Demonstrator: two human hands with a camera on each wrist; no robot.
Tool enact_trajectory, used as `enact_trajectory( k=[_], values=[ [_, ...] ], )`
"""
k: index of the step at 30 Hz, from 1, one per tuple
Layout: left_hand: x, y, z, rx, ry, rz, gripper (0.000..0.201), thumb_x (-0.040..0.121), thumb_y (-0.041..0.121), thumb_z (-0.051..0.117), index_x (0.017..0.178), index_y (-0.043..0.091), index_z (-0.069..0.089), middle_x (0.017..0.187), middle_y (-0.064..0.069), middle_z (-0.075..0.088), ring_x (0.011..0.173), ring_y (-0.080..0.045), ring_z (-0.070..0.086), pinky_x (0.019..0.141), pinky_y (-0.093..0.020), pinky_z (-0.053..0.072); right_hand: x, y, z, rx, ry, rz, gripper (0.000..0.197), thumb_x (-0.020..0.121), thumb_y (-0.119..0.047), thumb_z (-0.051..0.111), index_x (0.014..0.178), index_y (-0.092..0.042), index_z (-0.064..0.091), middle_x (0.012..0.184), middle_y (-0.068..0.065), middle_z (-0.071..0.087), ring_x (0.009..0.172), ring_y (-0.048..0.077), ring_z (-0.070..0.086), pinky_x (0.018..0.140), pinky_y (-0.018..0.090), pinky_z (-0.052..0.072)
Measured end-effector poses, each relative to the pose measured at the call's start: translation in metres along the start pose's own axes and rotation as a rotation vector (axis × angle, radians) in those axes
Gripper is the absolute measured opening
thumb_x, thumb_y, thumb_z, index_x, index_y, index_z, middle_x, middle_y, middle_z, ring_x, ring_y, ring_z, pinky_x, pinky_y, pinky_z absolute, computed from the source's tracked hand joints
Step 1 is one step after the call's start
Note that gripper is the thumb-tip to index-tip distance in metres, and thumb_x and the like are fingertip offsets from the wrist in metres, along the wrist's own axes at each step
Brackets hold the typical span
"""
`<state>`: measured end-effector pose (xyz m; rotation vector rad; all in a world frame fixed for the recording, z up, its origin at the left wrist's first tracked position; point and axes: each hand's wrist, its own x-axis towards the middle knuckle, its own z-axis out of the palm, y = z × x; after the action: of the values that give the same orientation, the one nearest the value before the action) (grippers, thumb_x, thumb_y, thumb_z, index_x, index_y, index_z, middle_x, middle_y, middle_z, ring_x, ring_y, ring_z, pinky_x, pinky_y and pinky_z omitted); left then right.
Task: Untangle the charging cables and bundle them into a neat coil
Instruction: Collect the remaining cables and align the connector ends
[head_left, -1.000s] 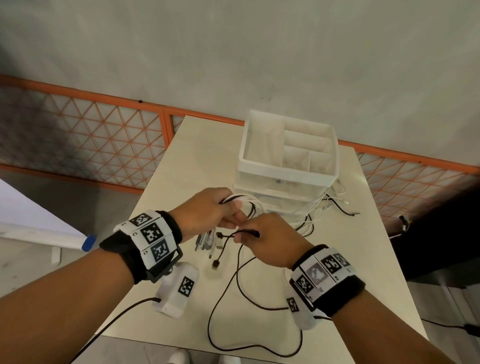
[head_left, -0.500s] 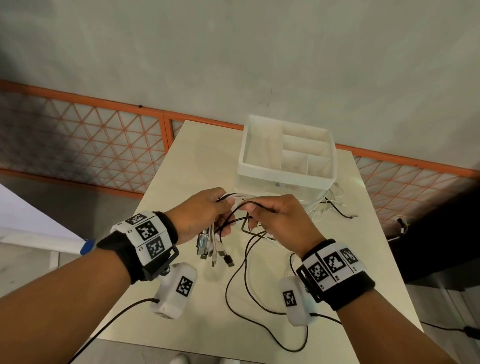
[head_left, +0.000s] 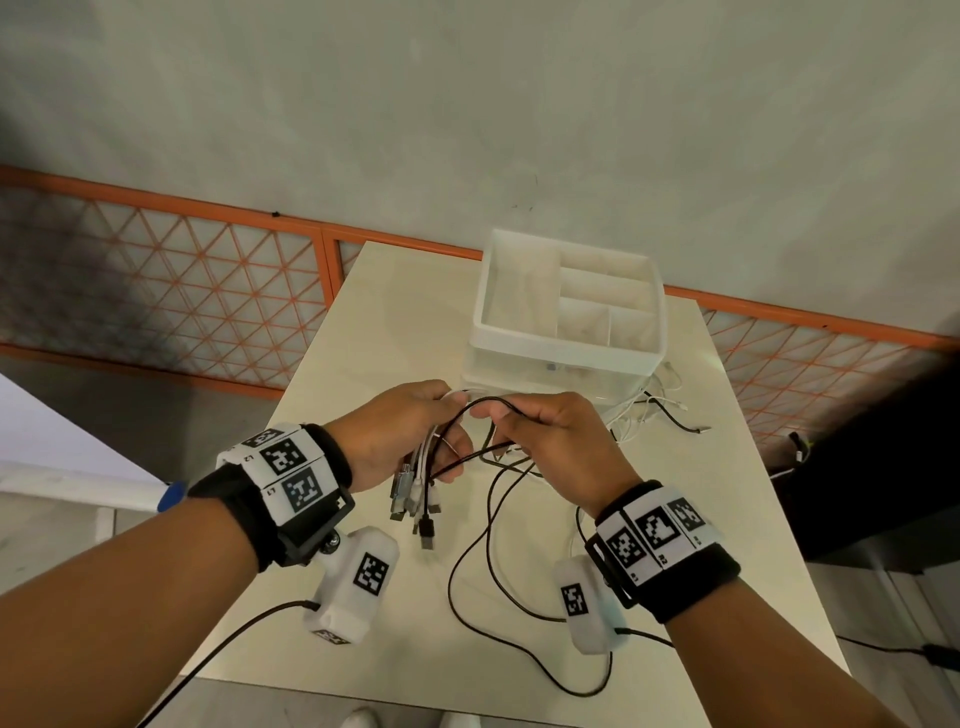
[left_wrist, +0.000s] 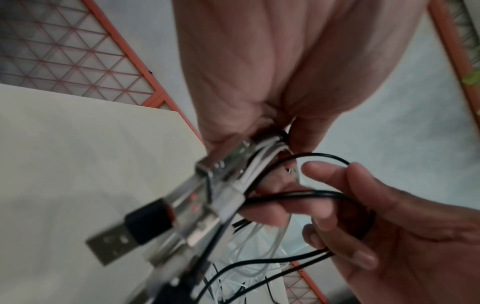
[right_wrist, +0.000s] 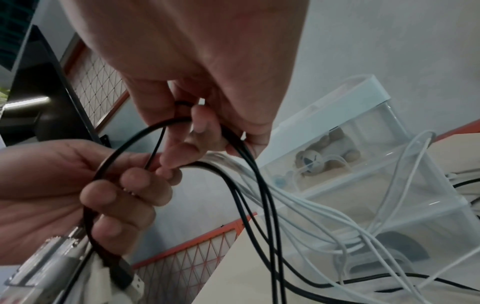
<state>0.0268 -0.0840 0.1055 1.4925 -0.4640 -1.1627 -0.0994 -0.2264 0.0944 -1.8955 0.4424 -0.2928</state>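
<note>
My left hand (head_left: 410, 431) grips a bundle of white and black charging cables (head_left: 423, 467), lifted above the cream table (head_left: 363, 338). Their USB plugs (head_left: 410, 499) hang down below the fist, and the plugs (left_wrist: 145, 224) fill the left wrist view. My right hand (head_left: 550, 436) pinches a loop of black cable (head_left: 485, 402) right beside the left hand; the black cable loop (right_wrist: 145, 135) arches between both hands. Its slack (head_left: 483, 566) trails over the table toward me. More white cables (right_wrist: 324, 216) run back to a tangle (head_left: 644, 415) by the organiser.
A white drawer organiser (head_left: 566, 312) with open top compartments stands at the table's far side; a small plush toy (right_wrist: 319, 156) shows in a clear drawer. An orange lattice fence (head_left: 156, 280) runs behind the table. A dark object (head_left: 857, 467) sits right of it.
Both hands have risen and closed together. The right hand has brought the black cable up from lower down into a loop at the left hand's bundle, and the slack on the table has shortened.
</note>
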Motion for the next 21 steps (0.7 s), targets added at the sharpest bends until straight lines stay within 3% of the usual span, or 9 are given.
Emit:
enact_trajectory(
  k=[3, 6, 9, 11, 13, 15, 17, 19, 21],
  values=[
    [-0.001, 0.002, 0.001, 0.044, -0.048, -0.014, 0.028, 0.103, 0.035, 0.045, 0.097, 0.008, 0.051, 0.064, -0.010, 0.059, 0.048, -0.018, 0.044, 0.046, -0.025, 0.040, -0.001, -0.003, -0.001, -0.007, -0.028, -0.060, 0.018, 0.098, -0.025, 0.063, 0.098, -0.033, 0.079, 0.063, -0.013, 0.068, 0.059, 0.003, 0.058, 0.065, 0.017, 0.044],
    [-0.003, 0.013, -0.003, 0.129, -0.001, 0.057, 0.038, 0.089, 0.051, 0.057, 0.086, 0.013, 0.051, 0.054, 0.006, 0.039, 0.046, -0.010, 0.031, 0.047, -0.023, 0.033, 0.002, 0.016, -0.007, -0.029, -0.014, -0.068, 0.007, 0.085, -0.030, 0.074, 0.090, -0.029, 0.080, 0.078, 0.009, 0.074, 0.071, 0.031, 0.065, 0.074, 0.036, 0.054],
    [-0.009, 0.037, -0.013, 0.156, 0.147, 0.230, 0.032, 0.080, 0.041, 0.070, 0.087, 0.012, 0.057, 0.053, 0.008, 0.038, 0.043, -0.006, 0.033, 0.044, -0.019, 0.035, 0.001, 0.060, -0.016, -0.368, 0.040, 0.122, 0.015, 0.088, -0.030, 0.070, 0.083, -0.020, 0.079, 0.082, 0.002, 0.077, 0.082, 0.022, 0.070, 0.080, 0.031, 0.053],
    [-0.011, 0.050, -0.021, 0.119, 0.211, 0.327, 0.025, 0.082, 0.034, 0.072, 0.084, 0.012, 0.059, 0.052, 0.008, 0.036, 0.043, -0.007, 0.031, 0.041, -0.019, 0.033, -0.006, 0.085, -0.023, -0.594, -0.061, 0.342, 0.032, 0.093, -0.037, 0.061, 0.080, -0.011, 0.075, 0.078, 0.002, 0.073, 0.078, 0.019, 0.066, 0.071, 0.027, 0.050],
    [-0.008, 0.052, -0.026, 0.246, 0.254, 0.356, 0.029, 0.086, 0.037, 0.070, 0.082, 0.009, 0.062, 0.049, 0.009, 0.036, 0.043, -0.008, 0.031, 0.042, -0.021, 0.032, -0.007, 0.090, -0.036, -0.726, -0.068, 0.469, 0.040, 0.096, -0.041, 0.056, 0.070, -0.014, 0.068, 0.072, 0.001, 0.065, 0.074, 0.020, 0.059, 0.059, 0.025, 0.040],
    [-0.004, 0.041, -0.027, 0.522, 0.274, 0.319, 0.036, 0.091, 0.041, 0.064, 0.086, 0.005, 0.065, 0.049, 0.009, 0.038, 0.043, -0.010, 0.032, 0.046, -0.024, 0.030, -0.001, 0.075, -0.057, -0.793, 0.093, 0.465, 0.040, 0.098, -0.046, 0.054, 0.074, -0.018, 0.069, 0.067, -0.003, 0.058, 0.072, 0.022, 0.055, 0.056, 0.027, 0.036],
    [0.000, 0.028, -0.028, 0.745, 0.333, 0.278, 0.037, 0.094, 0.043, 0.059, 0.083, 0.008, 0.066, 0.049, 0.008, 0.041, 0.044, -0.012, 0.037, 0.049, -0.027, 0.031, 0.008, 0.056, -0.086, -0.788, 0.394, 0.394, 0.036, 0.096, -0.049, 0.056, 0.078, -0.022, 0.072, 0.064, -0.005, 0.058, 0.068, 0.023, 0.054, 0.058, 0.027, 0.037],
    [0.005, 0.018, -0.034, 0.687, 0.467, 0.280, 0.036, 0.094, 0.043, 0.059, 0.078, 0.011, 0.064, 0.052, 0.004, 0.042, 0.049, -0.018, 0.040, 0.055, -0.029, 0.036, 0.013, 0.043, -0.111, -0.725, 0.623, 0.335, 0.031, 0.091, -0.050, 0.060, 0.073, -0.026, 0.069, 0.067, -0.001, 0.062, 0.069, 0.026, 0.056, 0.063, 0.029, 0.042],
    [0.010, 0.018, -0.038, 0.434, 0.620, 0.315, 0.034, 0.093, 0.040, 0.060, 0.079, 0.009, 0.063, 0.054, 0.000, 0.040, 0.049, -0.020, 0.038, 0.054, -0.033, 0.038, 0.014, 0.050, -0.121, -0.803, 0.562, 0.431, 0.036, 0.089, -0.052, 0.061, 0.071, -0.022, 0.068, 0.071, 0.003, 0.064, 0.067, 0.028, 0.058, 0.061, 0.029, 0.044]
  ],
)
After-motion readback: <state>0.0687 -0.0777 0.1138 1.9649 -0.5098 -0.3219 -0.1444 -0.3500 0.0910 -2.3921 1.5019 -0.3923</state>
